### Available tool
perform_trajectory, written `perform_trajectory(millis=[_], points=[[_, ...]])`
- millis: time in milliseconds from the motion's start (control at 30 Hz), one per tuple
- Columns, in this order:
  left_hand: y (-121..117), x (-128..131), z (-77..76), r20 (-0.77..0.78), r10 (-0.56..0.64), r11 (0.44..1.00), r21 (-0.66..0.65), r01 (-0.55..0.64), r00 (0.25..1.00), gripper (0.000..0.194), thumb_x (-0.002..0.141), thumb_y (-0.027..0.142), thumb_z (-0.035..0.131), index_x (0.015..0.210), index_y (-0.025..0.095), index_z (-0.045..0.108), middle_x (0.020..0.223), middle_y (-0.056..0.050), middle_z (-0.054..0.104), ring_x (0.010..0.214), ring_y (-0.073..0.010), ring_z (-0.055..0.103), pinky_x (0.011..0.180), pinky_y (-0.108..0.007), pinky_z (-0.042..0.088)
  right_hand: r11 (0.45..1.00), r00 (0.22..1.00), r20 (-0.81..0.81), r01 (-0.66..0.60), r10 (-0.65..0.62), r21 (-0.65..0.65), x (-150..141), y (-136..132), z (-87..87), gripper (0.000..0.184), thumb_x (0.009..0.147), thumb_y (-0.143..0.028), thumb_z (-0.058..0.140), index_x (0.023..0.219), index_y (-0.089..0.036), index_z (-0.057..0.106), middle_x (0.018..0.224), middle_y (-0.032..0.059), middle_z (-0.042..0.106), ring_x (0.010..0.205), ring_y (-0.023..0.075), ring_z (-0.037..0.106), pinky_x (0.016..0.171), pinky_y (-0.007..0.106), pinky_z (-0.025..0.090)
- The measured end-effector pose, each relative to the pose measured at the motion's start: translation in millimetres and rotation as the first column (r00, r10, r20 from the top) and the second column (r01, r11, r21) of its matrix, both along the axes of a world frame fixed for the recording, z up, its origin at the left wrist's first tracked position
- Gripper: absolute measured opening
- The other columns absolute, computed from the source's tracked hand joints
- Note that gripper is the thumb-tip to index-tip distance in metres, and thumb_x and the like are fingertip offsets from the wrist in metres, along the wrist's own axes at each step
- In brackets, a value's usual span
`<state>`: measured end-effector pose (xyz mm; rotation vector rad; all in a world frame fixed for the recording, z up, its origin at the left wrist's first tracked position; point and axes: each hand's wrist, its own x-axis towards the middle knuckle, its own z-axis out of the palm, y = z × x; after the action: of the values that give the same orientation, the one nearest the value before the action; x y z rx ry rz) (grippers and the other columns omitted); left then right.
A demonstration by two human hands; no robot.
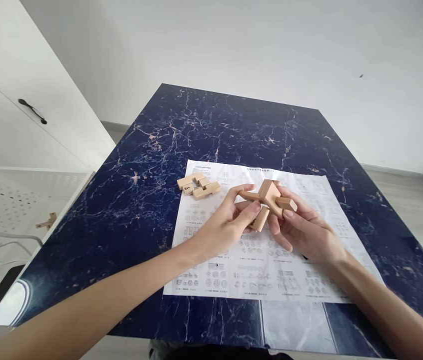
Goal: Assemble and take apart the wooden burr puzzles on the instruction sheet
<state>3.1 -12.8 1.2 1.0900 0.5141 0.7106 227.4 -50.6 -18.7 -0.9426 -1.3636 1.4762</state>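
Note:
Both my hands hold a partly joined wooden burr puzzle (269, 200) of crossed light wood bars, just above a printed instruction sheet (234, 270). My left hand (224, 225) pinches its left bar between thumb and fingers. My right hand (301, 227) cups it from the right and below, thumb on the right bar end. A few loose wooden puzzle pieces (197, 186) lie together on the sheet's upper left corner, apart from both hands.
The sheet lies on a dark blue marble-patterned table (140, 165). To the left stands a white perforated tray or cart (16, 200) with a small wooden piece (46, 221) on it. A white cabinet with a black handle (32, 111) is behind it.

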Motion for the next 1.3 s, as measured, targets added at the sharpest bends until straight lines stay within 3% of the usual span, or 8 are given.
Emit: perform_trajectory(millis=[267,400,500,600,733,900,1067,1300], points=[[-1.1,0.9,-3.8,0.019,-0.083,0.994,0.068,0.082,0.996,0.052,0.113,0.039,0.047,0.16,0.025,0.029,0.109,-0.009,0.072,0.105,-0.0258,0.07,0.1,-0.046,0.052,0.996,0.994,0.067,0.087,-0.085,-0.026,-11.5,-3.1,3.4,0.072,0.111,-0.041,0.052,0.172,-0.046,0.014,0.079,-0.0016,0.064,0.051,0.0183,0.053,0.051,0.037,0.05],[-1.3,0.0,-0.8,-0.023,-0.069,0.998,0.013,0.069,0.997,0.048,0.112,0.036,0.045,0.158,0.024,0.036,0.106,-0.008,0.074,0.104,-0.0253,0.071,0.097,-0.045,0.053,0.998,0.999,0.025,0.034,-0.033,-0.056,-11.4,-1.2,2.1,0.049,0.111,-0.041,0.053,0.159,-0.031,0.046,0.081,0.0002,0.064,0.052,0.0157,0.053,0.052,0.035,0.047],[-1.4,-1.0,3.1,-0.038,-0.052,0.998,0.036,0.054,0.998,0.044,0.111,0.048,0.05,0.146,0.021,0.048,0.1,-0.007,0.075,0.1,-0.0244,0.073,0.096,-0.044,0.053,0.998,1.0,0.027,0.006,-0.005,-0.056,-9.3,-1.2,-0.2,0.029,0.112,-0.038,0.054,0.137,-0.025,0.062,0.087,0.0026,0.068,0.056,0.0143,0.058,0.054,0.033,0.047],[-1.8,-1.5,5.4,-0.059,-0.022,0.998,0.06,0.025,0.998,0.059,0.106,0.059,0.056,0.149,0.02,0.046,0.104,-0.009,0.075,0.103,-0.0256,0.073,0.093,-0.043,0.054,0.998,0.999,0.031,0.008,-0.006,-0.063,-8.8,-2.3,-1.1,0.026,0.112,-0.036,0.055,0.135,-0.026,0.06,0.085,0.0013,0.069,0.056,0.014,0.06,0.053,0.031,0.047],[-0.1,-1.4,3.6,0.007,-0.109,0.992,0.064,0.109,0.994,0.082,0.098,0.042,0.077,0.161,0.022,0.029,0.107,-0.01,0.077,0.106,-0.0278,0.075,0.099,-0.047,0.053,0.998,0.999,-0.026,0.021,-0.023,-0.066,-9.8,-2.4,-0.2,0.029,0.112,-0.038,0.055,0.139,-0.029,0.051,0.071,-0.0039,0.065,0.048,0.0137,0.057,0.048,0.028,0.042],[4.5,0.2,-1.5,0.152,-0.138,0.99,0.044,0.133,0.979,0.063,0.098,0.031,0.078,0.151,0.026,0.044,0.106,-0.008,0.075,0.097,-0.0229,0.074,0.086,-0.038,0.056,0.997,0.994,-0.087,0.054,-0.059,-0.058,-8.9,0.2,-0.3,0.012,0.111,-0.036,0.058,0.117,-0.026,0.055,0.082,-0.0025,0.069,0.043,0.0082,0.052,0.047,0.027,0.039],[6.0,1.0,-1.5,0.139,-0.192,0.98,-0.016,0.196,0.971,0.059,0.098,0.035,0.077,0.146,0.023,0.044,0.083,0.002,0.067,0.056,-0.0089,0.055,0.056,-0.026,0.044,0.998,0.998,-0.057,-0.014,0.011,-0.066,-3.4,2.3,-3.0,0.013,0.112,-0.036,0.055,0.119,-0.025,0.06,0.082,-0.0012,0.069,0.04,0.0079,0.046,0.043,0.028,0.032],[10.6,-1.4,-0.8,0.213,-0.296,0.947,-0.059,0.315,0.931,0.026,0.1,0.037,0.075,0.103,0.018,0.057,0.082,0.001,0.07,0.052,-0.0066,0.058,0.053,-0.025,0.044,0.988,0.989,-0.011,-0.146,0.146,-0.043,-1.5,0.6,0.9,0.014,0.112,-0.034,0.056,0.11,-0.025,0.066,0.078,-0.0013,0.065,0.042,0.0074,0.041,0.04,0.026,0.027]])
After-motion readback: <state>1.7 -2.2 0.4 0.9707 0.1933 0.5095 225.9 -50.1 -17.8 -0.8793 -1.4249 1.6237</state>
